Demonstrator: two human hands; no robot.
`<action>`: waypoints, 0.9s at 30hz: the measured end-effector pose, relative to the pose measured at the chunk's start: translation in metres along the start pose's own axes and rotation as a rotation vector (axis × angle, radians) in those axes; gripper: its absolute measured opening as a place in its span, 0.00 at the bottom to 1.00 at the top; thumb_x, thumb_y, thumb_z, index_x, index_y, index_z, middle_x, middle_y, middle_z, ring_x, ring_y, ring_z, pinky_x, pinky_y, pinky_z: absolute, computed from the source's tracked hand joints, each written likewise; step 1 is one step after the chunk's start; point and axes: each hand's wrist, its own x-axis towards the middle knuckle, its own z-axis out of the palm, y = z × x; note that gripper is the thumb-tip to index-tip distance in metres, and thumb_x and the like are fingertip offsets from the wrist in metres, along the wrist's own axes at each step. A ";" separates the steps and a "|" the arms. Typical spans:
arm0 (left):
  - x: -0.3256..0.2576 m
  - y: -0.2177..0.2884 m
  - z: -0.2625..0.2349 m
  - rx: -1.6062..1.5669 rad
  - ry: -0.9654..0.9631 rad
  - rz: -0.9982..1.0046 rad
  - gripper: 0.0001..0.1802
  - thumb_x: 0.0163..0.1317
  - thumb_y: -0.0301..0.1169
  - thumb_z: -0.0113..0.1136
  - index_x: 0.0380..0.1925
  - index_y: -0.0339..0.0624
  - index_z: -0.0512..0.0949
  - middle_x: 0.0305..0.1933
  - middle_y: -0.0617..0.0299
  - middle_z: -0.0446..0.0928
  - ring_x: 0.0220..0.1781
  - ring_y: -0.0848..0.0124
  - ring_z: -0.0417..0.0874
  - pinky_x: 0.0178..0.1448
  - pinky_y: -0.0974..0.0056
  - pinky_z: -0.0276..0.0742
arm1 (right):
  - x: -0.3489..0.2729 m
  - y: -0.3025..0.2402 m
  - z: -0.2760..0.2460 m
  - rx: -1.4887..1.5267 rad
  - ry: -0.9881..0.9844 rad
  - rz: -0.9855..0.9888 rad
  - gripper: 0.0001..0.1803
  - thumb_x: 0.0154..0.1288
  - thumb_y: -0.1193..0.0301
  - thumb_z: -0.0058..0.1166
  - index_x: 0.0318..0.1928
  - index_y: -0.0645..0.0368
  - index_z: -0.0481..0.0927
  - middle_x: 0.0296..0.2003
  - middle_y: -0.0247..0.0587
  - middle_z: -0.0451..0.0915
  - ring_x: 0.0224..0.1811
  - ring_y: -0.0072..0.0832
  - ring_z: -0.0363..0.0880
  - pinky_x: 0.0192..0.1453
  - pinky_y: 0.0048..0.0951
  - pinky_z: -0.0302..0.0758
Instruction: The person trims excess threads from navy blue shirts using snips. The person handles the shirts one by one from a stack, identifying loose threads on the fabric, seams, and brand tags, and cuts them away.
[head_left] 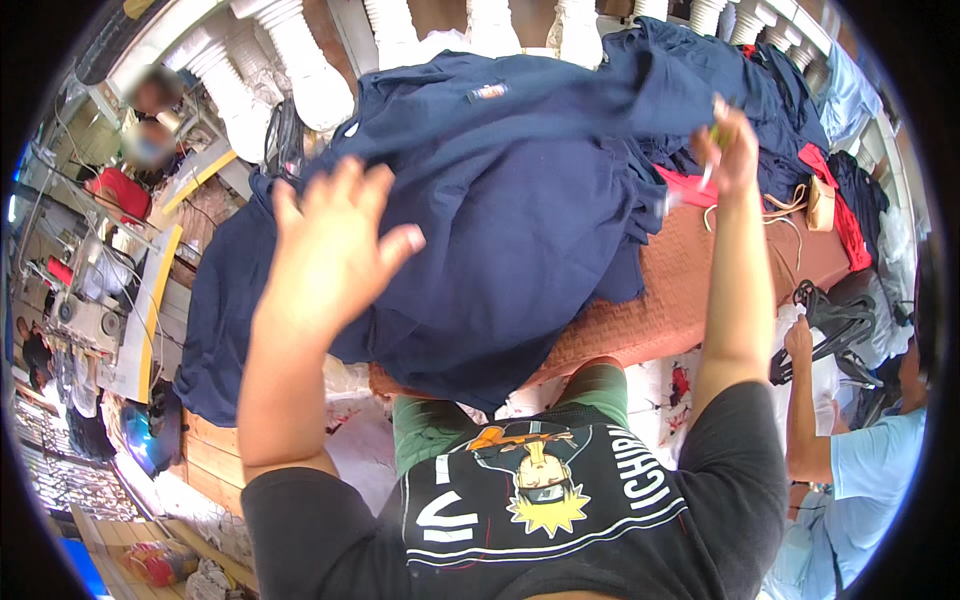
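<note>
A heap of navy blue garments (490, 230) covers most of the brown cloth-covered table (690, 245) in front of me. Over the left part of the heap hovers my left hand (335, 235), its fingers spread and nothing in it. My right hand (735, 155) is raised at the far right of the heap. Its fingers close around a small tool (714, 140) with a yellow-green part and a pale thin end; blur hides its exact kind. On the upper garment sits a small light-coloured patch (489, 92). A stretch of navy cloth near the right hand is smeared by motion.
White ribbed posts (390, 35) line the far edge. Red cloth (850, 235) and a tan roll (820, 203) with cord lie at the right. A co-worker in a light blue shirt (875, 470) is at my right. Sewing machines (90, 320) stand left.
</note>
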 end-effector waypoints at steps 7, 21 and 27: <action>-0.017 -0.005 -0.007 -0.827 0.200 0.105 0.14 0.57 0.31 0.67 0.42 0.36 0.82 0.43 0.52 0.83 0.45 0.62 0.85 0.51 0.65 0.77 | -0.036 0.026 -0.015 -0.550 0.482 -0.061 0.13 0.63 0.63 0.58 0.40 0.60 0.83 0.35 0.33 0.85 0.14 0.08 0.55 0.17 0.16 0.50; 0.089 0.042 0.034 -1.031 0.277 -0.174 0.12 0.61 0.35 0.66 0.39 0.37 0.84 0.35 0.65 0.84 0.37 0.80 0.80 0.45 0.72 0.74 | -0.019 0.043 0.146 -1.324 0.028 -0.604 0.14 0.53 0.77 0.62 0.42 0.53 0.80 0.34 0.37 0.78 0.35 0.34 0.80 0.41 0.31 0.77; 0.051 0.061 0.047 -1.379 0.273 -0.096 0.09 0.64 0.30 0.63 0.38 0.34 0.84 0.35 0.67 0.83 0.38 0.82 0.79 0.46 0.75 0.74 | -0.061 0.039 0.130 -1.287 -0.142 -0.308 0.13 0.52 0.73 0.65 0.39 0.56 0.80 0.33 0.39 0.80 0.34 0.34 0.81 0.41 0.31 0.77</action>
